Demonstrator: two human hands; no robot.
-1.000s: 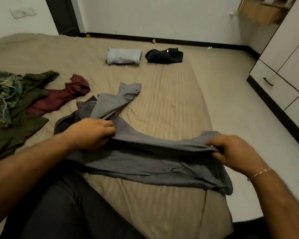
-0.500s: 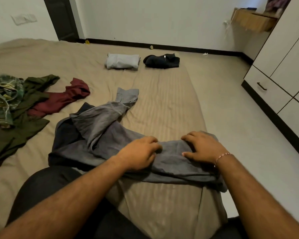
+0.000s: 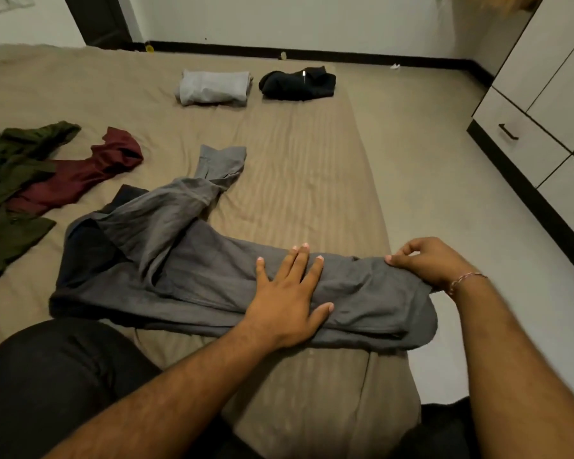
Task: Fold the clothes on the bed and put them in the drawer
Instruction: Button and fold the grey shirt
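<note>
Tan bed [image 3: 312, 167] — drawer [image 3: 524, 144] closed beside it; left hand [image 3: 289, 293] flat on grey shirt [image 3: 179, 260], right hand [image 3: 431, 260] pinching its edge.

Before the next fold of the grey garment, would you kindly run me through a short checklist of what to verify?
1. Left hand flat on the grey garment: ok.
2. Right hand holding the garment's right end: ok.
3. Sleeve tucked in: not ok, it sticks out toward the far side.
4. Garment smooth: not ok, its left part is bunched.
5. Bed free beyond the garment: ok.
6. Drawer open: not ok, closed.
</note>
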